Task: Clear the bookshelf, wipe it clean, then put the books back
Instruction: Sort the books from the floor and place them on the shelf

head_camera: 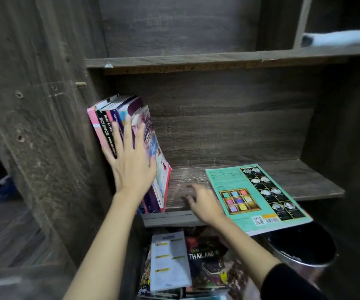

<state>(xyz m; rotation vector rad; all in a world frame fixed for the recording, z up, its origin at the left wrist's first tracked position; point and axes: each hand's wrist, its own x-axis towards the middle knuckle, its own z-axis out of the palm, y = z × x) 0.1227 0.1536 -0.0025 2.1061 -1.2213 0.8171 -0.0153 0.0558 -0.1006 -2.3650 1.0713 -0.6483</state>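
Several books (107,126) stand upright at the left end of the dark wooden shelf (293,180), leaning against the left wall. My left hand (131,163) presses flat on their spines with straight, spread fingers. A teal book (259,198) lies flat on the shelf, back cover up, overhanging the front edge. My right hand (203,202) hovers over the shelf board just left of the teal book, fingers loosely curled and blurred, holding nothing.
Below the shelf lies a pile of books, among them a grey one (170,260) and a dark one marked THAILAND (207,260). A round dark bin (302,245) stands under the teal book. A white cloth (339,38) lies on the upper right shelf.
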